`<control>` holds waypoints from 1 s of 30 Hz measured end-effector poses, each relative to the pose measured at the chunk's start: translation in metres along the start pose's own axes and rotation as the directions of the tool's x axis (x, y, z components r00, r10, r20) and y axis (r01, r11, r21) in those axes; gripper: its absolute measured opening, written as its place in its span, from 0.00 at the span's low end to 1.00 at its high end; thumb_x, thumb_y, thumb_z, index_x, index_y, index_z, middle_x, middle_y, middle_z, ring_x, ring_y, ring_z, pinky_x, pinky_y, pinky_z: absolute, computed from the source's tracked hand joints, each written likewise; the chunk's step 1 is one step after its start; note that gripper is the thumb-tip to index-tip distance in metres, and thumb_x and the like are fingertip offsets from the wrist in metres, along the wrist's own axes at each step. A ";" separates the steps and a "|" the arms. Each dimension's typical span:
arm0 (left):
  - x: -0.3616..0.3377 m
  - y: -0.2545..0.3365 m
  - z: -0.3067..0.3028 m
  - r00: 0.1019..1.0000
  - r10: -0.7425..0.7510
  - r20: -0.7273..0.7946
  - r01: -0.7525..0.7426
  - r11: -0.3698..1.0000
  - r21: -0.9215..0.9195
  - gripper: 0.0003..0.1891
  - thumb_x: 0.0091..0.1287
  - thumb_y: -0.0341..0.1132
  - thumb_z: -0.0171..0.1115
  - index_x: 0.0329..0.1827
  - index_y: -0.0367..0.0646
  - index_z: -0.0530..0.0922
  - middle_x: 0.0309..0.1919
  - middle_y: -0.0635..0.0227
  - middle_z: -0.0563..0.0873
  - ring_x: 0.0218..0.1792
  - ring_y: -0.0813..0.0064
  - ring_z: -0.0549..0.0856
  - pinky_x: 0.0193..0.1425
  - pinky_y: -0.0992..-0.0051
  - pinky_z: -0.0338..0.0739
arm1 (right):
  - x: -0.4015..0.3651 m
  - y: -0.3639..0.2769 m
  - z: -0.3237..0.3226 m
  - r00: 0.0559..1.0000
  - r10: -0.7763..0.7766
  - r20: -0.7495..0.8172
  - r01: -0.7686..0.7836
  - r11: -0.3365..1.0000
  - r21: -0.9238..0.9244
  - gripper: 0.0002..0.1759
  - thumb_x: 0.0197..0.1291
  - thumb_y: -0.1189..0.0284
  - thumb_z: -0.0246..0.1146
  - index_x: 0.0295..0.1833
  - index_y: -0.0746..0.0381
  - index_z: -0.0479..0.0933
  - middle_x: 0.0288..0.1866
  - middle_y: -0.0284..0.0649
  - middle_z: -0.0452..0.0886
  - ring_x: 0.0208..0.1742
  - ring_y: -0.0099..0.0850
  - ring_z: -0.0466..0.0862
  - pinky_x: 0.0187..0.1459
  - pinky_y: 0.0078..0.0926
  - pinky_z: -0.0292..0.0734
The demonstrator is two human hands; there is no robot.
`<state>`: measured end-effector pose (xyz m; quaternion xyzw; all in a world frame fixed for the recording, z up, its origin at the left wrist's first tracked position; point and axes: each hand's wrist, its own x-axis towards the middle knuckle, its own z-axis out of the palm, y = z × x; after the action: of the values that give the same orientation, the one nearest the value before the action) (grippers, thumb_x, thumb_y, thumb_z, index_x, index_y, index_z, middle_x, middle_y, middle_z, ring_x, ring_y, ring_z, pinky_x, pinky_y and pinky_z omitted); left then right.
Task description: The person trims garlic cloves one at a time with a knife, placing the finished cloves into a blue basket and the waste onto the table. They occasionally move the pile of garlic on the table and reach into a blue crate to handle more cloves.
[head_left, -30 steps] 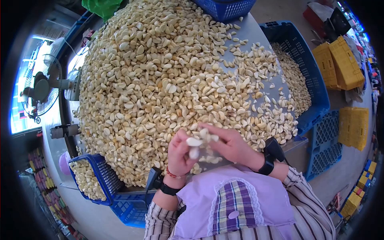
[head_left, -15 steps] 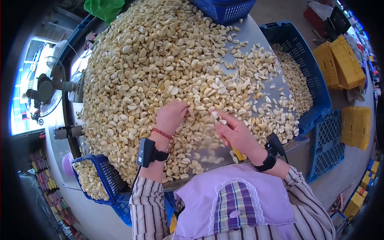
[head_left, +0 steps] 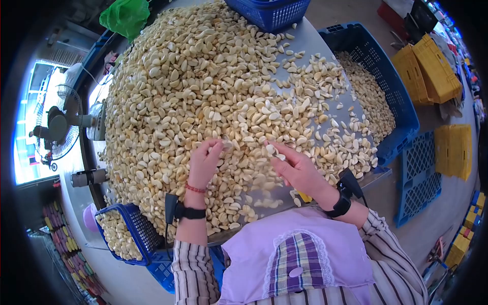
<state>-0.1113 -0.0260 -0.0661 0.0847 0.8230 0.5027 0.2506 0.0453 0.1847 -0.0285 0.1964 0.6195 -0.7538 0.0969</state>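
Observation:
A broad heap of pale, peeled garlic cloves [head_left: 168, 86] covers the metal table. My left hand [head_left: 204, 161], wearing a red beaded bracelet, is closed in a pinch over the heap; a blurred pale piece, seemingly a garlic clove [head_left: 229, 145], shows at its fingertips. To its right, my right hand [head_left: 300, 170] is closed, with a white garlic clove [head_left: 272, 150] between thumb and forefinger. A yellow handle [head_left: 304, 197] sticks out below that palm, apparently a small knife's; its blade is hard to make out. Both wrists carry black strapped devices.
A blue basket of cloves [head_left: 122, 234] sits at the table's near left corner. On the right stands a large blue crate [head_left: 406, 112] holding more cloves. Another blue basket [head_left: 269, 18] is at the far edge. A fan [head_left: 58, 124] stands left; yellow crates [head_left: 452, 152] are right.
My left hand has drawn back left and slightly down, away from my right hand. My right hand stays nearly in place, still pinching the white clove. The view has shifted slightly.

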 end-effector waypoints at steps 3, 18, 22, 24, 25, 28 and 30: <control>-0.038 0.018 0.008 0.992 -0.113 0.052 0.124 0.893 -0.433 0.09 0.68 0.34 0.60 0.44 0.37 0.81 0.23 0.76 0.80 0.19 0.91 0.71 0.21 0.89 0.64 | 0.012 0.016 0.008 0.936 -0.352 0.013 0.345 0.910 -0.231 0.31 0.66 0.61 0.60 0.71 0.59 0.63 0.23 0.29 0.73 0.22 0.18 0.71 0.26 0.19 0.68; -0.080 0.044 0.028 0.932 0.355 -0.069 -0.360 0.929 -0.087 0.07 0.54 0.22 0.70 0.35 0.37 0.83 0.30 0.65 0.85 0.29 0.83 0.81 0.30 0.84 0.74 | 0.002 -0.029 0.011 0.912 0.038 0.408 0.069 0.967 -0.244 0.37 0.63 0.63 0.61 0.75 0.57 0.55 0.29 0.33 0.75 0.25 0.18 0.71 0.30 0.18 0.68; -0.082 0.040 0.034 0.891 0.440 -0.107 -0.443 0.896 -0.004 0.07 0.55 0.22 0.71 0.35 0.37 0.82 0.30 0.65 0.84 0.27 0.83 0.80 0.29 0.83 0.73 | 0.001 -0.027 0.012 0.927 0.002 0.376 0.069 0.982 -0.176 0.32 0.65 0.67 0.57 0.75 0.52 0.58 0.24 0.27 0.73 0.24 0.13 0.68 0.27 0.14 0.65; -0.084 0.038 0.040 0.910 0.389 -0.145 -0.407 0.905 -0.125 0.06 0.56 0.23 0.70 0.34 0.38 0.82 0.30 0.67 0.84 0.28 0.83 0.80 0.32 0.83 0.73 | 0.002 -0.023 0.014 0.933 0.036 0.358 0.017 0.989 -0.145 0.30 0.66 0.66 0.57 0.73 0.51 0.61 0.27 0.28 0.75 0.27 0.15 0.71 0.31 0.15 0.69; -0.085 0.036 0.041 0.910 0.388 -0.145 -0.405 0.906 -0.123 0.06 0.56 0.23 0.70 0.34 0.38 0.82 0.30 0.67 0.84 0.28 0.83 0.80 0.32 0.83 0.73 | 0.003 -0.020 0.015 0.938 0.069 0.339 -0.032 0.993 -0.114 0.27 0.68 0.66 0.57 0.72 0.51 0.63 0.31 0.30 0.77 0.30 0.16 0.75 0.34 0.17 0.73; -0.086 0.032 0.051 0.990 0.103 -0.101 -0.133 0.921 -0.367 0.06 0.58 0.23 0.68 0.37 0.37 0.80 0.31 0.68 0.83 0.29 0.83 0.81 0.33 0.84 0.74 | 0.005 -0.010 0.015 0.940 0.196 0.279 -0.213 0.976 0.032 0.26 0.68 0.66 0.56 0.71 0.52 0.66 0.28 0.28 0.77 0.29 0.14 0.73 0.32 0.14 0.71; -0.088 0.032 0.059 0.992 0.097 -0.075 -0.118 0.930 -0.349 0.10 0.63 0.22 0.63 0.46 0.39 0.76 0.33 0.71 0.82 0.23 0.89 0.76 0.23 0.89 0.68 | 0.006 -0.010 0.014 0.942 0.197 0.271 -0.216 0.975 0.045 0.26 0.68 0.66 0.56 0.71 0.52 0.65 0.28 0.27 0.77 0.28 0.14 0.71 0.31 0.14 0.70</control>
<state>-0.0102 0.0015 -0.0311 0.0692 0.7201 0.6575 0.2107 0.0335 0.1740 -0.0204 0.1613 0.5487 -0.7813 0.2500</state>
